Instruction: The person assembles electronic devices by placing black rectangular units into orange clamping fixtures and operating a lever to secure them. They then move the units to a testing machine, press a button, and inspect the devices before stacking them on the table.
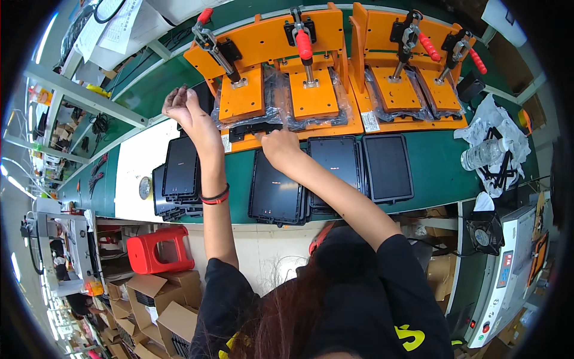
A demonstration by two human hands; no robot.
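Head view: right hand (pixel 278 143) pinches a black bracket (pixel 254 129) on the orange jig (pixel 269 42); left hand (pixel 182 105) hovers loosely curled, empty.

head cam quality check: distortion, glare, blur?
Head view: strong fisheye, the green bench edges bow and corners vignette black; glare off window strips at far left and the plastic film under the orange fixtures; left hand and right hand sharp.

Below your counter (pixel 442 173) brown cardboard boxes (pixel 161 299) sit open; on it, a white label (pixel 371 121) lies beside the orange jig (pixel 281 66).
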